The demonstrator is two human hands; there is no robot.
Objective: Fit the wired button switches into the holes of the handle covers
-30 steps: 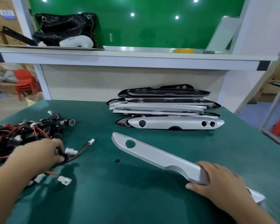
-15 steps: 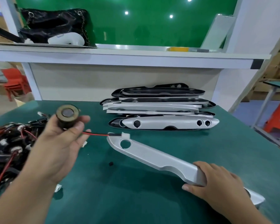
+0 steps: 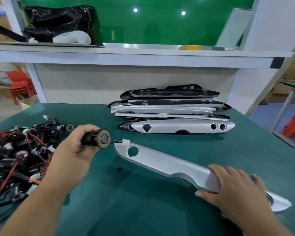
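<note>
A long silver handle cover (image 3: pixel 167 163) lies slantwise on the green table, its round hole (image 3: pixel 132 150) at the upper left end. My right hand (image 3: pixel 232 186) grips its lower right end. My left hand (image 3: pixel 75 150) holds a black round button switch (image 3: pixel 100 138) just left of that hole, its brass-ringed face turned toward the camera. The switch's wire ends in a white connector (image 3: pixel 125 142) that sits at the cover's tip. The hole holds nothing.
A tangled pile of wired switches (image 3: pixel 19 150) with red and black leads covers the table's left side. A stack of silver and black handle covers (image 3: pixel 170 113) lies at the back. A small black bit (image 3: pixel 120 168) rests on the mat. A white shelf (image 3: pixel 143 55) runs overhead.
My left hand picked a switch out of the pile, lifted it, and has now brought it lower and rightward, close to the cover's hole. My right hand has stayed on the cover.
</note>
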